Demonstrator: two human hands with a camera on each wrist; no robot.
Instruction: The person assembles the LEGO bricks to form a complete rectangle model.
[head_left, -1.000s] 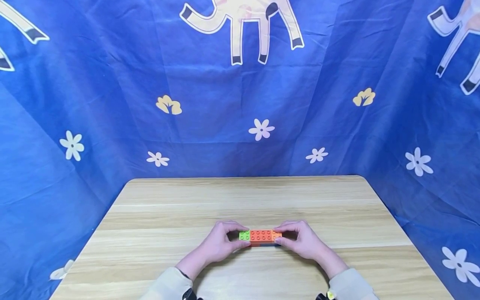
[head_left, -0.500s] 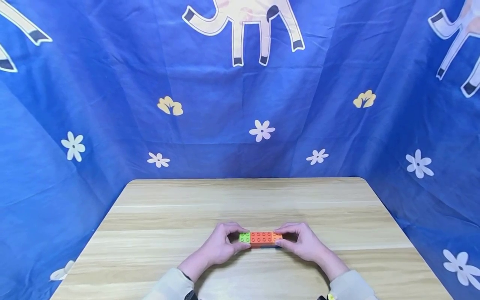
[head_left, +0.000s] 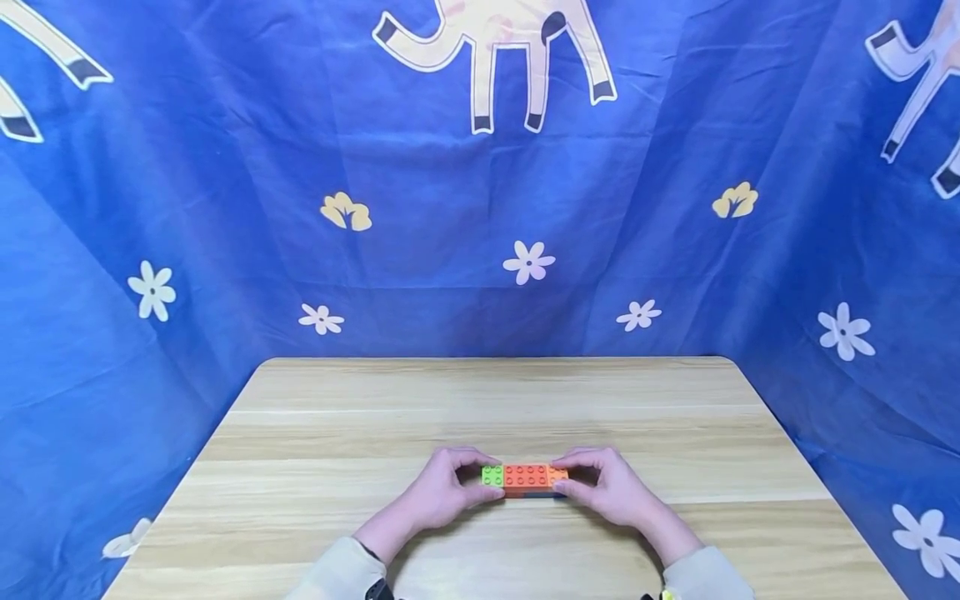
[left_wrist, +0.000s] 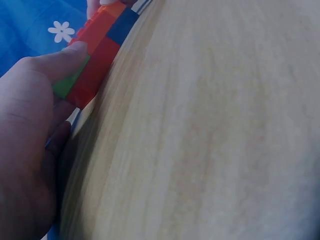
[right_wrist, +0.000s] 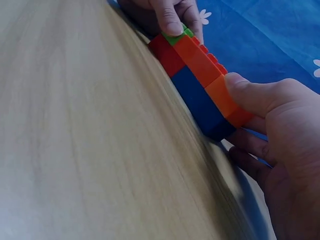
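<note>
A short two-layer bar of toy building blocks lies on the table in front of me. Its top layer runs from a green block point(head_left: 492, 476) through a red block point(head_left: 525, 476) to an orange block point(right_wrist: 226, 100). Beneath them sit another red block point(left_wrist: 95, 75) and a blue block point(right_wrist: 200, 102). My left hand point(head_left: 441, 492) pinches the green end between thumb and fingers, the thumb on the near side. At the other end, my right hand point(head_left: 611, 487) grips the orange block the same way. The fingertips on the far side are partly hidden.
The wood-grain table point(head_left: 480, 400) has rounded far corners. A blue cloth point(head_left: 420, 250) printed with flowers and animals hangs behind it and along both sides.
</note>
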